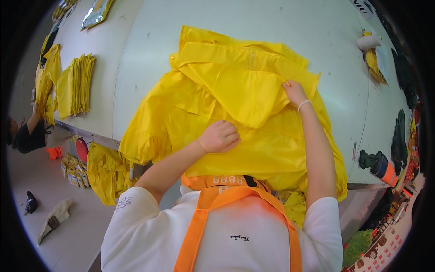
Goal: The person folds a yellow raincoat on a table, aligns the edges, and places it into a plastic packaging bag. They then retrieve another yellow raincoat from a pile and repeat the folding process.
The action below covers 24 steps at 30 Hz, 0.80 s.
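Observation:
A yellow hooded raincoat [190, 136] lies spread over the pale table, its lower part hanging toward my body. Its hood [238, 91] is folded down over the upper body of the coat. My right hand [295, 92], with a beaded bracelet at the wrist, pinches the right edge of the hood between thumb and fingers. Just below the hood's tip, my left hand [220, 136] rests on the coat with curled fingers. Whether it has fabric in its grasp is hidden. A sleeve with a gathered cuff [141, 149] reaches the table's near edge at left.
A stack of folded yellow garments [76, 86] stands on the table [153, 20] at left, near another person [30, 136] handling yellow fabric. A packaged item [97, 13] lies at the far left. On the right are a white roll [368, 42], a pen-like item [354, 150] and dark garments [399, 142].

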Each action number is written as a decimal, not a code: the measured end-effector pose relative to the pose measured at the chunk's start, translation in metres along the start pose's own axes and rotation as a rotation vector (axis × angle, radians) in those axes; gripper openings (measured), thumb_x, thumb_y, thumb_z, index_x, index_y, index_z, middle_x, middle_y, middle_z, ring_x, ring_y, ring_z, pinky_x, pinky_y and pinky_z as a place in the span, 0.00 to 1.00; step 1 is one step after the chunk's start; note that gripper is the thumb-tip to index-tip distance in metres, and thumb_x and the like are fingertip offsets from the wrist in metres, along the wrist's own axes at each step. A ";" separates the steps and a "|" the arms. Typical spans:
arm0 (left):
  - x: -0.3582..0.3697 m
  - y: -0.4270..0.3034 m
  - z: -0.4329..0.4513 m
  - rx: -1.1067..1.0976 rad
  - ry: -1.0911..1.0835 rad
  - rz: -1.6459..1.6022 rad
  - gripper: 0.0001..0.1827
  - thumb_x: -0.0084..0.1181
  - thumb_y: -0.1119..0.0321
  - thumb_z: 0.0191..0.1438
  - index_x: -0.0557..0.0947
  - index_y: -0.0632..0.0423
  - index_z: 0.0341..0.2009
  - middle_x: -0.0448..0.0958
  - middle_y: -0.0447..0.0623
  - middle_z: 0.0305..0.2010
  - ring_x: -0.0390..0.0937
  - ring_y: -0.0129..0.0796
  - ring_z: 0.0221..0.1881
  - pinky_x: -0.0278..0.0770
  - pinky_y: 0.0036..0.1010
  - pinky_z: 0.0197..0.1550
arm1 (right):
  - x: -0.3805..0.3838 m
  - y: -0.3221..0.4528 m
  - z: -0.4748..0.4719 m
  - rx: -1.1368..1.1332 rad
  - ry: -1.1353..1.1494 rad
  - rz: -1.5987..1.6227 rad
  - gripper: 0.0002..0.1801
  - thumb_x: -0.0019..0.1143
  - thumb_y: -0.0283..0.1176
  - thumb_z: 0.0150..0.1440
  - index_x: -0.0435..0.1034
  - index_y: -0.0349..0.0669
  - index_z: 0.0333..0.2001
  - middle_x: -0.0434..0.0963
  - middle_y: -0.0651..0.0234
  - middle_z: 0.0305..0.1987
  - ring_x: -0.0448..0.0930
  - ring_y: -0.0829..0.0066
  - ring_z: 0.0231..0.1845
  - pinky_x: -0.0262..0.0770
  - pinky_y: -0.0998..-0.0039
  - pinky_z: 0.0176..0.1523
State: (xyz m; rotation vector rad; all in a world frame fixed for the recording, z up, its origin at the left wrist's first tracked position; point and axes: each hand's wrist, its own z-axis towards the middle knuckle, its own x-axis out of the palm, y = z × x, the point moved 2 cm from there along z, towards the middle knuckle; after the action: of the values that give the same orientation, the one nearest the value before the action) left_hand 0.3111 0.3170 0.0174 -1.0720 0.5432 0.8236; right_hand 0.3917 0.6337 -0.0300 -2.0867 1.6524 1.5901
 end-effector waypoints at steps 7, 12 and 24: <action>0.035 0.043 0.028 -0.281 0.017 0.190 0.11 0.54 0.64 0.47 0.78 0.53 0.35 0.74 0.48 0.41 0.69 0.41 0.45 0.66 0.32 0.43 | 0.001 0.017 0.038 0.266 0.240 -0.080 0.21 0.52 0.39 0.53 0.71 0.27 0.35 0.76 0.52 0.33 0.76 0.62 0.32 0.71 0.65 0.37; 0.047 0.043 0.046 -0.594 0.080 0.141 0.12 0.57 0.61 0.43 0.80 0.50 0.35 0.74 0.47 0.42 0.69 0.40 0.44 0.63 0.35 0.43 | 0.007 0.015 0.033 0.218 0.120 -0.070 0.19 0.45 0.33 0.49 0.71 0.27 0.38 0.77 0.47 0.39 0.78 0.56 0.38 0.71 0.64 0.43; 0.028 -0.025 -0.002 -1.045 -0.464 -0.952 0.09 0.53 0.67 0.54 0.77 0.57 0.37 0.75 0.43 0.29 0.70 0.25 0.29 0.64 0.20 0.36 | -0.029 0.043 -0.012 -0.161 -0.122 -0.105 0.16 0.46 0.40 0.56 0.71 0.37 0.36 0.76 0.51 0.34 0.76 0.51 0.36 0.71 0.59 0.39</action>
State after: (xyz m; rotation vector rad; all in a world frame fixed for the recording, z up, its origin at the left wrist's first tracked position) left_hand 0.3479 0.3180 0.0098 -1.7735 -0.8738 0.4182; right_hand 0.3705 0.6282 0.0186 -2.0610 1.3965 1.8309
